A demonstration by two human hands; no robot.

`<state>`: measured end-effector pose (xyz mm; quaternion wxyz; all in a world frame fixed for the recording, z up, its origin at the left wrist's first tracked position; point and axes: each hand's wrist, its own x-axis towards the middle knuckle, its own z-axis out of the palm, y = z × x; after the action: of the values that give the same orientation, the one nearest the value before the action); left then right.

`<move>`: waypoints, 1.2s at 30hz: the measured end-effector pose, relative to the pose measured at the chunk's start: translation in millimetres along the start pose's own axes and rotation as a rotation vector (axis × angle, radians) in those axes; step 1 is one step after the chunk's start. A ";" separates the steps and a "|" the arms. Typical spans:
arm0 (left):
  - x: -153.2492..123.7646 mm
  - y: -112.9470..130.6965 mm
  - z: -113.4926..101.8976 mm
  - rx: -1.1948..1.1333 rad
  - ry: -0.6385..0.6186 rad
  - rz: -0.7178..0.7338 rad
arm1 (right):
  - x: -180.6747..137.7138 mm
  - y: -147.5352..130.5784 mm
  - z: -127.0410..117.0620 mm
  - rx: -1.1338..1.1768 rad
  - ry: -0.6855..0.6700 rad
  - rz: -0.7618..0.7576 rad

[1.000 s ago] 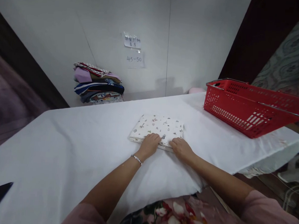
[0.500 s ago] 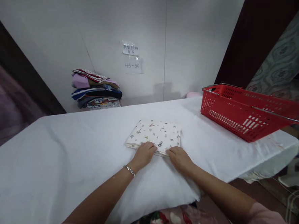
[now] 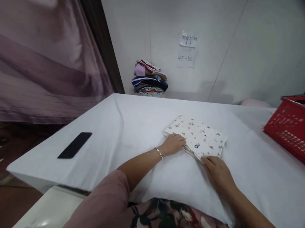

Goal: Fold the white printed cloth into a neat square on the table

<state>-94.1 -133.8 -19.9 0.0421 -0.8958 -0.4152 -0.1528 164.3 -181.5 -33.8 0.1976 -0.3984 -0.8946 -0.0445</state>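
A folded white cloth (image 3: 195,133) with a small print of grey and olive shapes lies on the white-covered table (image 3: 142,116), turned a little askew. My left hand (image 3: 174,144) grips its near edge toward the left corner, fingers on top and thumb hidden below. Farther right along that same edge, my right hand (image 3: 217,169) pinches the near right part of the cloth. Several layers show at the edge between the two hands. A silver bracelet (image 3: 159,153) circles my left wrist.
Piled against the wall is a stack of folded fabrics (image 3: 150,80). A red plastic basket (image 3: 296,128) stands at the right. On the table's left lies a flat black object (image 3: 75,145). A pink curtain (image 3: 42,52) hangs at the left, and a white stool-like surface (image 3: 51,207) sits below the table edge.
The view has swung to the left, so the basket is partly out of frame and the black object shows fully. Both hands keep hold of the cloth, which now appears more tilted.
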 end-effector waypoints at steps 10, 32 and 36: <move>-29.8 -63.8 -3.8 -0.077 0.098 -0.240 | 6.8 -2.6 -14.2 0.018 -0.071 0.016; -5.5 -19.0 5.4 -0.172 0.041 -0.009 | 45.1 -4.1 -26.5 0.130 -0.066 0.034; -9.9 -18.2 2.4 -0.145 0.082 -0.001 | 53.6 -8.1 -2.8 0.137 -0.160 -0.081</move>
<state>-113.2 -128.7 -26.2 -0.0062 -0.8894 -0.4013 -0.2190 126.9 -150.4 -9.8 0.1505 -0.3498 -0.9238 0.0408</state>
